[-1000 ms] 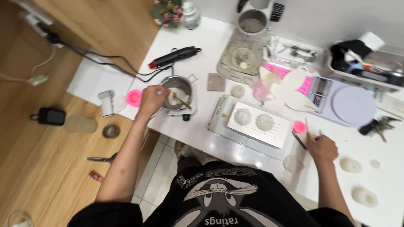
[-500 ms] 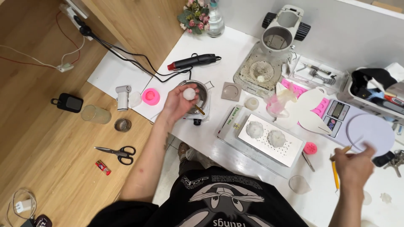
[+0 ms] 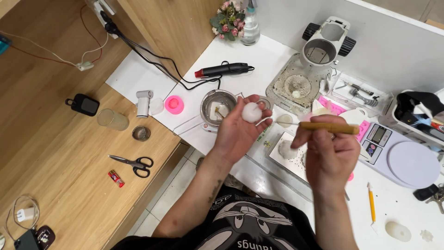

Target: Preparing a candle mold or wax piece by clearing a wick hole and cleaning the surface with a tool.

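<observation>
White tabletop (image 3: 259, 60) runs from the far wall down to the person's lap, and a lower wooden surface (image 3: 69, 185) lies to its left, with a pale tiled floor showing in the gap between them. Cables hang along the wooden panel at the back, and a small pot of pink flowers (image 3: 227, 19) stands by a clear bottle at the far edge of the white top. On the wood lie black-handled scissors (image 3: 134, 162), a small red tube, a clear cup and a dark little box. On the white top rest a black and red heat tool (image 3: 224, 70), a round metal pot (image 3: 217, 105) with pale stuff in it, a pink round mould (image 3: 174, 104), a grey stand with a ring head (image 3: 321, 46), and a flat scale (image 3: 407, 159) with a round lilac plate.

Left hand (image 3: 243, 132) is raised palm up over the table's near edge, just right of the pot, with its fingertips closed round a small white ball (image 3: 252, 112); the ball looks soft, matt and slightly lumpy. Right hand (image 3: 329, 155) is curled firmly round a wooden-handled tool (image 3: 330, 127), held level, whose thin tip points left toward the ball. Whether the tip touches the ball cannot be told. Below both hands sits a pale tray (image 3: 291, 155) bearing another white lump.
</observation>
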